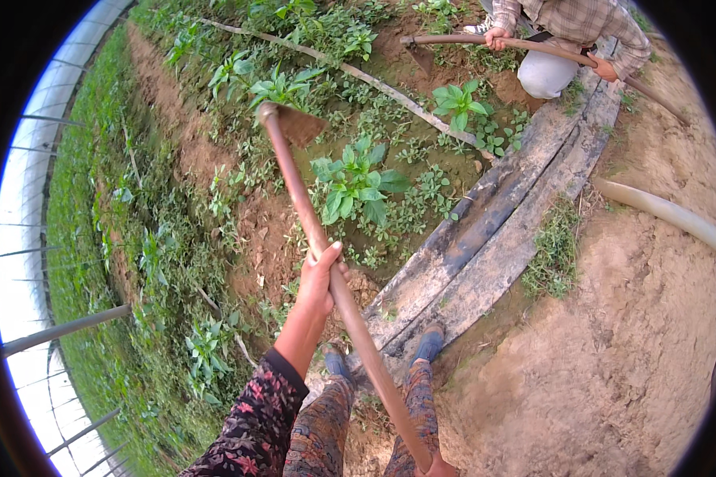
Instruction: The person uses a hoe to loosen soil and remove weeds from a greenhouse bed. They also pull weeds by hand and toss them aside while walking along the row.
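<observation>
My left hand [321,275] is closed around the middle of a hoe's wooden handle [361,334], thumb lying along it. At the lower edge of the picture my right hand [438,468], partly cut off, grips the handle's near end. The rusty hoe blade [300,126] is at the far end, over low weeds and soil. Nearer than the blade, to the right of the handle, grows a leafy green plant [358,185]. My feet in blue shoes [431,343] stand at the dark plastic strip along the bed.
At the upper right a co-worker in a plaid shirt [596,24] holds another hoe [531,45]. A thin drip hose [388,89] crosses the bed. Dark plastic sheeting [513,220] borders bare soil, where a pale pipe [662,208] lies. Greenhouse film [24,179] rises at the left.
</observation>
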### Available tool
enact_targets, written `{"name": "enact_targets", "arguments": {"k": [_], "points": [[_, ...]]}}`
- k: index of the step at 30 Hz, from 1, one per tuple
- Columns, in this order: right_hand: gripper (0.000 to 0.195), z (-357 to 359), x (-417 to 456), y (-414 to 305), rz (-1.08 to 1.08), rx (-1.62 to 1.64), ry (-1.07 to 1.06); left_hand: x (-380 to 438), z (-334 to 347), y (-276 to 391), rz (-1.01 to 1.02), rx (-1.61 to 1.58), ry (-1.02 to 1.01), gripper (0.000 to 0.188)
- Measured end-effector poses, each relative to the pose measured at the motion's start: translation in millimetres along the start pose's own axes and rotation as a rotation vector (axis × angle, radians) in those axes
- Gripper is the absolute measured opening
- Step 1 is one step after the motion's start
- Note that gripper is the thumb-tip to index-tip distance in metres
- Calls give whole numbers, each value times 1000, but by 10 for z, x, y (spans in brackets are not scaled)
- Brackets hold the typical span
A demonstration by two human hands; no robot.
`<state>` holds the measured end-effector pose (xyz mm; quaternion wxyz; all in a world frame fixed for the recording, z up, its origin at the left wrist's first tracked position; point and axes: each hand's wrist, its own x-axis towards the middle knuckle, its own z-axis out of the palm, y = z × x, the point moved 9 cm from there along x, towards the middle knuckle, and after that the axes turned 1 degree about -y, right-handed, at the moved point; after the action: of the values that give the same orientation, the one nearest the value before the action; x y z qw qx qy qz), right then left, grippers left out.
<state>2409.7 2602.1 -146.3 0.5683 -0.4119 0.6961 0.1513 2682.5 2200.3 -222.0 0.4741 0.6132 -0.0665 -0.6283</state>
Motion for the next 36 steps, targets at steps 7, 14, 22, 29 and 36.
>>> {"name": "enact_targets", "arguments": {"k": [7,14,22,29,36], "points": [[40,-492,491,-263,-91,213,191,630,1015,-597,-35,247,-122,32],[37,-1104,1170,-216,-85,308,252,1017,1476,-1308,-57,408,-59,40],[31,-894,1381,41,36,591,111,792,1541,-2064,23,716,-12,57],[36,-888,679,495,136,259,218,100,1364,-2437,-106,590,-26,49],[37,-602,160,562,174,245,224,-335,1157,-2458,-169,514,-68,52]]}}
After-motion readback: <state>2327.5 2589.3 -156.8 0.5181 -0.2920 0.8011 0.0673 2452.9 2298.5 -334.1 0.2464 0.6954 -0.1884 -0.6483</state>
